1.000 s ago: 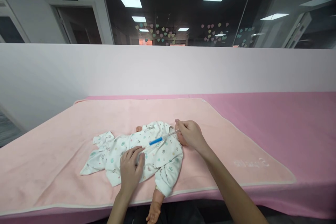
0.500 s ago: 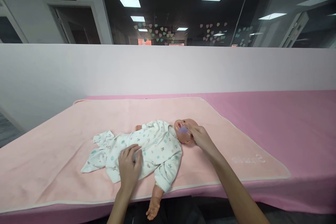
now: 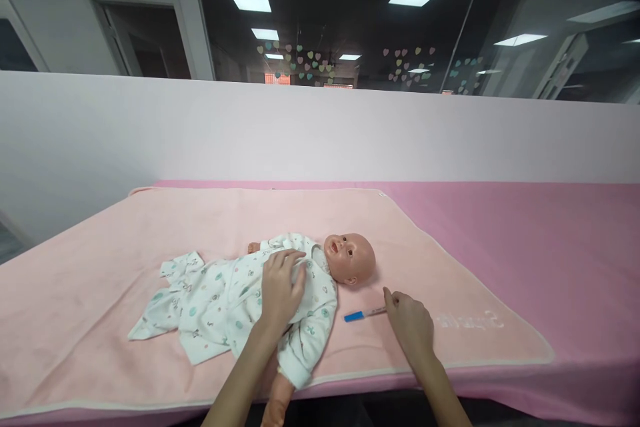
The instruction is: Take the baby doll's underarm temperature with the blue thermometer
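A baby doll [image 3: 350,259] lies on its back, its head toward the right, dressed in a white onesie [image 3: 220,293] with small coloured prints. My left hand [image 3: 281,287] rests on the doll's chest, fingers stretched over the cloth. To the right, below the doll's head, my right hand [image 3: 411,325] is closed on one end of a slim, pale, pen-like stick with a blue end [image 3: 355,316]. The blue end points left, toward the doll's shoulder, apart from it. Its exact kind is unclear, and my fingers hide its right end.
Under the doll is a peach blanket [image 3: 90,280] with a pale border, on a pink-covered table [image 3: 560,260]. Behind the table runs a low white wall [image 3: 320,137], with a glass window [image 3: 350,27] above it. The table's front edge is near me.
My right hand has moved from the doll's face down to the blanket, bringing the blue-ended stick along. My left hand has slid from the doll's belly up to its chest.
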Available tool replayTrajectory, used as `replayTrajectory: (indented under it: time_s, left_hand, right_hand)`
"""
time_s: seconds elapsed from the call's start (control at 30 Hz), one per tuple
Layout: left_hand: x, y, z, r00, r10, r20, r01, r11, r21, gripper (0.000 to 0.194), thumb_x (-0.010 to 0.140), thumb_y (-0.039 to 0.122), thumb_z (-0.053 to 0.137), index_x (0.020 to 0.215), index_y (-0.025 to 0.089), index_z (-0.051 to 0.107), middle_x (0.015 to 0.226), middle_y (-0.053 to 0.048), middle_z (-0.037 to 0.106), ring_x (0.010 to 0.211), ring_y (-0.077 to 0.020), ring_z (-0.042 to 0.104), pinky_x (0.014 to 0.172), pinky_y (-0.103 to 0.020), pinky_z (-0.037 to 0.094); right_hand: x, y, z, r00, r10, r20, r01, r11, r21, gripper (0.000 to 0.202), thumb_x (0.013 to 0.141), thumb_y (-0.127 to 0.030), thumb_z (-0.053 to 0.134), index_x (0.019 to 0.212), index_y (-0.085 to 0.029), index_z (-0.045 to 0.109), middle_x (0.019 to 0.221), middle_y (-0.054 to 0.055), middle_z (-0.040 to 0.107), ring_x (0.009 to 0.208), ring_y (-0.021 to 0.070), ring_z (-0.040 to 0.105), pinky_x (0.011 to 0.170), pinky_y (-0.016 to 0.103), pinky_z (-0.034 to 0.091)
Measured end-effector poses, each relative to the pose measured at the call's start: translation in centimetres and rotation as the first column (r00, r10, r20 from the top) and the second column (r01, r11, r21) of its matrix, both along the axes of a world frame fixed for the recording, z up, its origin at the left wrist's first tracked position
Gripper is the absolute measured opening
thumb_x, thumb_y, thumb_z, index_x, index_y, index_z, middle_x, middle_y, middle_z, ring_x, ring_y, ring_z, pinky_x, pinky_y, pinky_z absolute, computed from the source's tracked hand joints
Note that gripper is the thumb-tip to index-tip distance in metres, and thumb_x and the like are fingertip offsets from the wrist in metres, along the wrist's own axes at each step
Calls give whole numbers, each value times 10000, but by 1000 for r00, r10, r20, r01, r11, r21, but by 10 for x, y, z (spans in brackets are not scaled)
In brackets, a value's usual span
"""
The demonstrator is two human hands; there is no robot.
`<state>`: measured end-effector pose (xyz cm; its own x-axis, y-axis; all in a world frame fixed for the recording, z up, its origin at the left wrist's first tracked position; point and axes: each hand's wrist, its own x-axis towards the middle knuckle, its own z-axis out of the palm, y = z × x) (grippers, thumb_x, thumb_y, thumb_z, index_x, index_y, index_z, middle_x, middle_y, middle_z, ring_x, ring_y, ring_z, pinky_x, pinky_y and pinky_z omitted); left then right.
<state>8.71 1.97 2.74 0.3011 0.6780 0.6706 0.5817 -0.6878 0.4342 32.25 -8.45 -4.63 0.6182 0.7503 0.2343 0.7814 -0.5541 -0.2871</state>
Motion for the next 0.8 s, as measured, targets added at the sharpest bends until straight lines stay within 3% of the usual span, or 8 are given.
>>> replayTrajectory:
  time_s: [0.13,0.23,0.27,0.33,0.37,0.43,0.6,0.8]
  left_hand:
    - [19,10,-13,991,10,-135,-4,999,45,178,841,232,447,918,213,606,997,-46,603,959,-216,505,842,-377,364]
    - [18,11,-24,995,19,-97,-8,994,112,175,843,200,448,897,213,614,983,-47,609,947,-202,511,835,-362,370]
    - [16,10,-27,997,23,-73,-12,990,139,175,842,191,454,891,216,620,987,-47,610,947,-198,512,834,-359,372]
    - [12,8,-29,999,36,-36,-28,981,190,178,837,186,469,883,226,636,972,-46,619,940,-199,515,835,-365,374]
    - [11,7,-30,998,51,-25,-45,976,212,181,836,192,476,884,234,645,949,-45,627,933,-203,518,837,-374,371]
    - [7,6,-31,995,101,-2,-97,965,245,183,836,209,490,884,251,662,888,-42,644,924,-213,522,851,-400,358]
    - [3,3,-30,984,176,17,-173,943,285,164,823,220,540,848,302,680,803,2,672,933,-212,548,913,-442,292]
    - [4,-1,-28,989,145,20,-144,942,302,142,811,192,560,841,291,656,781,48,693,861,-185,573,910,-422,282]
  right_hand:
    - [-10,7,3,993,-96,67,95,995,22,406,868,-446,362,812,-156,640,554,121,620,532,261,606,484,303,362]
    - [-45,18,15,994,64,-86,-41,968,247,370,878,-389,346,859,-167,641,593,102,639,558,241,616,512,307,413]
    - [-61,26,21,968,214,-134,-150,915,373,335,876,-350,352,881,-173,636,683,100,664,623,224,631,565,302,444]
    - [-94,45,31,872,474,-119,-319,737,595,302,852,-241,350,983,-170,613,937,112,666,858,209,628,729,298,474]
    - [-109,56,35,827,553,-102,-361,661,658,328,829,-185,339,1024,-176,602,1011,106,649,940,205,605,778,300,471]
    - [-128,76,40,736,666,-125,-402,578,710,406,759,-101,340,1068,-186,589,1054,84,636,975,194,590,812,299,471]
    - [-131,95,34,604,720,-342,-295,601,743,422,694,-78,368,1041,-172,589,927,63,667,728,168,618,682,285,505]
    - [-128,87,25,583,687,-433,-169,624,763,455,757,-146,408,1206,-162,480,969,98,653,630,132,607,618,251,505]
